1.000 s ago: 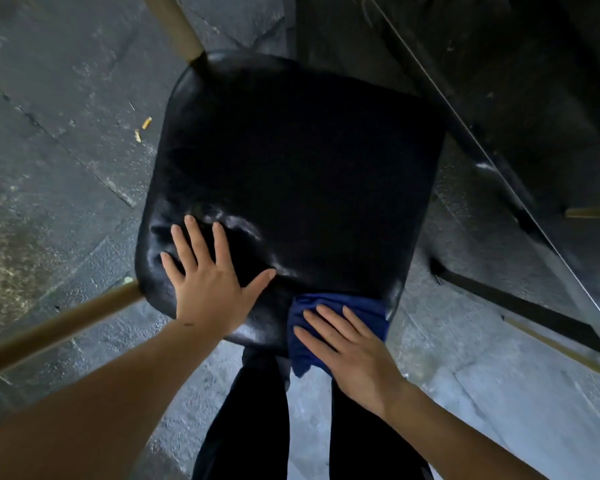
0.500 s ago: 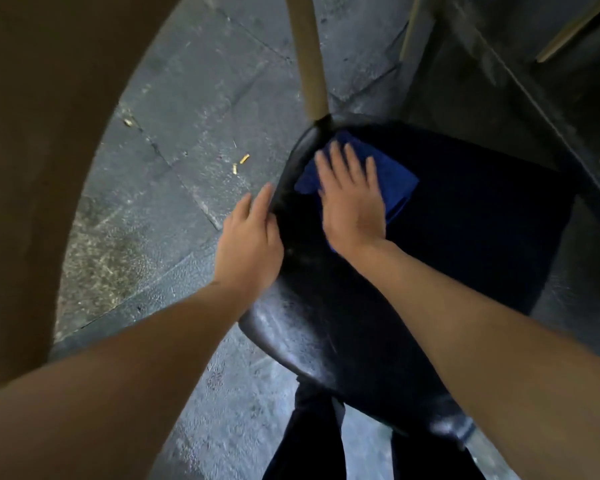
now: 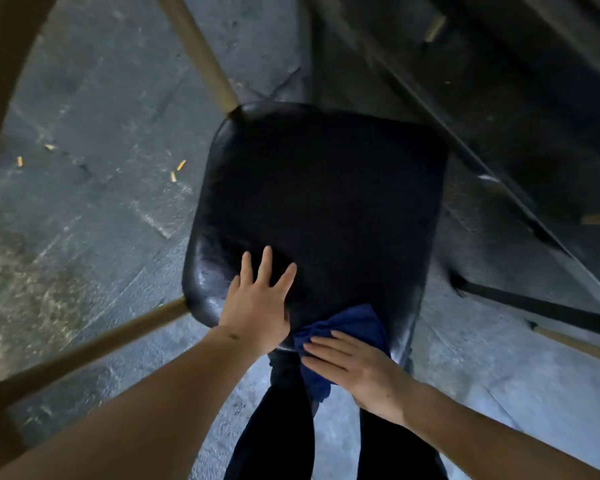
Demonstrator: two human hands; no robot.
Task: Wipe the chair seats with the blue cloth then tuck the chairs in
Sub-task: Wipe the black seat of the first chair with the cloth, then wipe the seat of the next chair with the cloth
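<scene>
**Seat wipe: cloth at near edge**

Right hand (image 3: 357,370) lies flat, fingers straight, pressing the blue cloth (image 3: 343,332) at the near edge of the chair seat (image 3: 319,202), towards its near right corner. Cloth is bunched; part hangs over the edge, long axis running near to far. Left hand (image 3: 260,306) rests spread and flat near the near left corner, steadying.

Risk, judged: the overhanging cloth may slip off to the floor (image 3: 94,202), being pressed, not gripped. The seat's far edge faces a dark frame (image 3: 499,168).
</scene>
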